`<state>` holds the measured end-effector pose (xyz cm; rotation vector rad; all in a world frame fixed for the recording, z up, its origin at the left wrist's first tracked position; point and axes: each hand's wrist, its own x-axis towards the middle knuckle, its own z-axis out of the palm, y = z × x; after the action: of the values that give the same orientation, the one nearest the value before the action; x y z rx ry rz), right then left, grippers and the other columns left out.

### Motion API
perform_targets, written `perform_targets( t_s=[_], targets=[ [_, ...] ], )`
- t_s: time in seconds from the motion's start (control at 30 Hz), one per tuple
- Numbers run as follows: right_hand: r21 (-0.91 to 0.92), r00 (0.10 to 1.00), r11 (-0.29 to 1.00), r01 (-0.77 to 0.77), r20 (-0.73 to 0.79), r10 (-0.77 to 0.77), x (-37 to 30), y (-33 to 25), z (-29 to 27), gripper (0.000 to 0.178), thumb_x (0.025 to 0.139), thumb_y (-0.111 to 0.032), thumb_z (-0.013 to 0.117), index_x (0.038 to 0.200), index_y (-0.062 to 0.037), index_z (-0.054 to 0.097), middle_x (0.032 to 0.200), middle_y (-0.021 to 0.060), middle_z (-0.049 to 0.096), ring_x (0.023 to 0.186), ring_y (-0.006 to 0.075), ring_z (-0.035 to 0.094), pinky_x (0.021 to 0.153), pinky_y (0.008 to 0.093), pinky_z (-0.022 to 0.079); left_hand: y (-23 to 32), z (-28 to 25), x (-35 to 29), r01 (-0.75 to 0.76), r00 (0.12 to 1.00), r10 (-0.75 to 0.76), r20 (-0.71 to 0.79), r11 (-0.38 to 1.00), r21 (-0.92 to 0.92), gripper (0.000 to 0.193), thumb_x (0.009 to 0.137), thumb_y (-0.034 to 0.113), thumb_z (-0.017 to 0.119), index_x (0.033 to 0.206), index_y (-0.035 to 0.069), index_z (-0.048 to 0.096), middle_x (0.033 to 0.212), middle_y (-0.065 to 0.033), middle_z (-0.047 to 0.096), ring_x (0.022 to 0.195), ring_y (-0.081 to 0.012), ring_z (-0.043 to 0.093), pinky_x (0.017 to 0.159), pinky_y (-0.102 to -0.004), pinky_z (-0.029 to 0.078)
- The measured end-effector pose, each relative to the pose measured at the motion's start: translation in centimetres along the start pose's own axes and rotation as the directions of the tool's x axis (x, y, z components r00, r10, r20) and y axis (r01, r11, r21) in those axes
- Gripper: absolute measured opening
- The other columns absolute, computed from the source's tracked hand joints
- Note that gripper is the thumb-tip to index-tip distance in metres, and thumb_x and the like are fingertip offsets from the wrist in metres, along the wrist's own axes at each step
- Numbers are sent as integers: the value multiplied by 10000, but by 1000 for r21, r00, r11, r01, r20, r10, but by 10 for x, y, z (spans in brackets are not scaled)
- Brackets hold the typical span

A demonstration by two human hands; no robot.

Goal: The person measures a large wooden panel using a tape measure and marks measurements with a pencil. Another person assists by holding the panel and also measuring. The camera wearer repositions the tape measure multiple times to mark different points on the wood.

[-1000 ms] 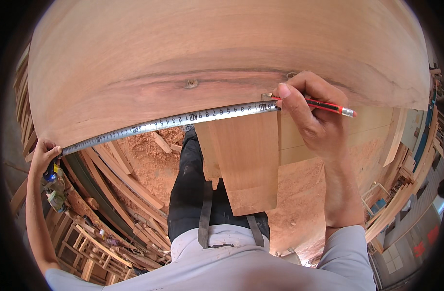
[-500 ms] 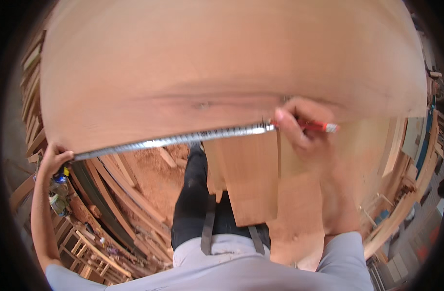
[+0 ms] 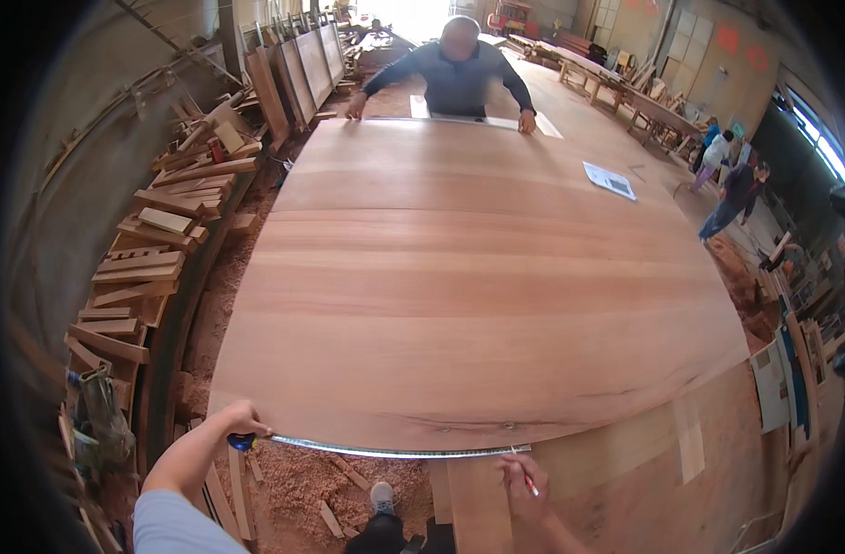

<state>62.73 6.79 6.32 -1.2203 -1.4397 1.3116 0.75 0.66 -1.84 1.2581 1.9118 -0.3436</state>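
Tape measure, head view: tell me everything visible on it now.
The tape measure has a dark blue case at the left hand and a thin, shiny, silvery blade, apparently metal, drawn out to the right. The blade runs along the near edge of the wooden panel, looking slightly bowed in this fisheye view. Its right end is by the right hand, which holds a red pencil; contact there is unclear. Its markings are too small to read.

One tape measure (image 3: 385,452), one pencil (image 3: 531,485), one paper sheet (image 3: 611,181) — wearer's hands (image 3: 243,419), two — facing co-worker (image 3: 459,81), one.
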Motion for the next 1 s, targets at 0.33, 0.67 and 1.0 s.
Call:
perform_targets(
  t_s=[0.33,0.67,1.0],
  targets=[
    [-442,963,897,-3,-244,-117,-132,55,37,261,1029,-277,528,1052,-67,681,759,101,664,592,249,620,568,310,526,13,4,17,-95,995,95,-36,995,1,520,682,534,838,867,51,786,846,-161,740,755,-271,699,703,-380,541],
    [-921,980,353,-164,-112,164,-174,126,25,376,848,-224,662,1174,-45,612,1040,219,656,971,426,624,857,522,517,-2,5,12,-86,996,87,-11,996,38,614,672,585,825,868,5,771,867,-188,732,766,-283,698,707,-397,543],
    [-904,985,403,-145,-94,144,-180,138,34,427,798,-228,706,1168,-35,622,1187,296,607,1155,474,526,969,539,444,-4,8,20,-68,998,68,1,997,21,639,661,592,834,870,-9,767,843,-181,729,758,-279,694,704,-395,541]
  ],
)
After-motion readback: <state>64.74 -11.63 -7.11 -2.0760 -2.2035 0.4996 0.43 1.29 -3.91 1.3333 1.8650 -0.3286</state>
